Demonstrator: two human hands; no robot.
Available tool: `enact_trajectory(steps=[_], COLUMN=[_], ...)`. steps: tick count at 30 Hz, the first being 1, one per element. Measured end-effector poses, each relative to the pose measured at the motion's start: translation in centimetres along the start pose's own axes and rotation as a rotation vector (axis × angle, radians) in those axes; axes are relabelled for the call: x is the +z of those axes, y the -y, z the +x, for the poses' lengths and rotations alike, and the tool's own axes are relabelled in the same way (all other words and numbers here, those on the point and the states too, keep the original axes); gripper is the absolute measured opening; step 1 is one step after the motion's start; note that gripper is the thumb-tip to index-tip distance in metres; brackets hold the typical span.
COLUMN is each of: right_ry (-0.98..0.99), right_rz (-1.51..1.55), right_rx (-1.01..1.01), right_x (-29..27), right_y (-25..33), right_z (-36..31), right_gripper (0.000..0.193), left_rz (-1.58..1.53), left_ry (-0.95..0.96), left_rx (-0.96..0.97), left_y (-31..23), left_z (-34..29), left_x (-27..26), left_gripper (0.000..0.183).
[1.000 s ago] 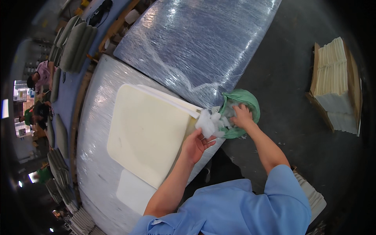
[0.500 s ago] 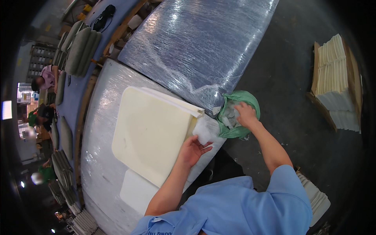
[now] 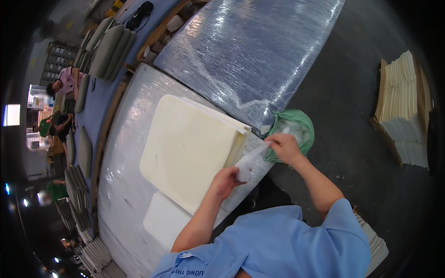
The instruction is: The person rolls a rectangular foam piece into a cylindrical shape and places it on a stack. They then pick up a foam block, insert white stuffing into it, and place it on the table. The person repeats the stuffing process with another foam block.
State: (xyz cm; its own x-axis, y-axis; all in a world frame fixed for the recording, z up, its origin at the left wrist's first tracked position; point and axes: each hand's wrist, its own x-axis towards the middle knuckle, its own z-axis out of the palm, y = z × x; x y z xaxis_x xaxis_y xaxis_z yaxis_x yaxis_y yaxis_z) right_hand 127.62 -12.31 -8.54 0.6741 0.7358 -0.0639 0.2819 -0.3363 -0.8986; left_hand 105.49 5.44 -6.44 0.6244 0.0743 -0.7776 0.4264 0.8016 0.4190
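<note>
A tuft of white fibre stuffing [image 3: 246,163] stretches between my two hands at the table's near right edge. My left hand [image 3: 225,183] is closed on its lower end. The fingers of my right hand [image 3: 284,147] pinch its upper end, just over the mouth of a green sack [image 3: 311,134]. More white stuffing lies inside that sack. Left of the tuft, a pile of cream foam cushion pads [image 3: 190,148] with rounded corners lies flat on the plastic-wrapped surface. A white pad [image 3: 164,220] sticks out from beneath the pile.
A blue plastic-wrapped block [image 3: 245,51] adjoins the work surface [image 3: 123,139] at the far side. To the right, a carton [image 3: 381,92] holds stacked white sheets. At left, grey cushions [image 3: 111,51] line a long blue table, with several people beyond it.
My right hand has come out of the sack toward the left and now pinches the stuffing. The tuft is drawn out between both hands. The whole view has shifted slightly.
</note>
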Motion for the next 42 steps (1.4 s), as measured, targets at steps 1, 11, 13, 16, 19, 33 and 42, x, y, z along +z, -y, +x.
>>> enact_trajectory(steps=[1,11,13,16,19,33,42], right_ry=[-0.044,0.021,0.08,0.152,0.257,1.223,1.283], right_rz=[0.011,0.141,0.121,0.14,0.224,0.018,0.398], right_rx=[0.006,-0.114,-0.145,-0.113,-0.032,-0.198,-0.105], right_x=[-0.1,3.5,4.2,5.3,6.0,11.5,19.9], right_y=[0.2,3.5,5.1,7.2,7.4,17.1,16.5], right_z=[0.1,-1.2,-1.4,-1.2,-0.8,2.5,0.0], right_gripper=[0.016,0.021,0.025,0.026,0.035,0.058,0.024], left_rz=[0.047,0.096,0.039,0.303,0.432,0.623,0.402], left_ry=[-0.023,0.415,0.436,0.408,0.288,-0.068,-0.476], left_rx=[-0.003,-0.006,0.006,0.094,0.138,0.671,0.644], left_y=[-0.2,-1.0,-0.7,0.1,0.5,1.3,6.3], left_z=[-0.6,-3.4,-3.2,-2.7,-3.4,-13.8,-21.7], left_x=[0.1,0.3,0.3,-0.1,-0.4,-6.7,-10.6], left_gripper=[0.027,0.042,0.044,0.049,0.039,0.051,0.036])
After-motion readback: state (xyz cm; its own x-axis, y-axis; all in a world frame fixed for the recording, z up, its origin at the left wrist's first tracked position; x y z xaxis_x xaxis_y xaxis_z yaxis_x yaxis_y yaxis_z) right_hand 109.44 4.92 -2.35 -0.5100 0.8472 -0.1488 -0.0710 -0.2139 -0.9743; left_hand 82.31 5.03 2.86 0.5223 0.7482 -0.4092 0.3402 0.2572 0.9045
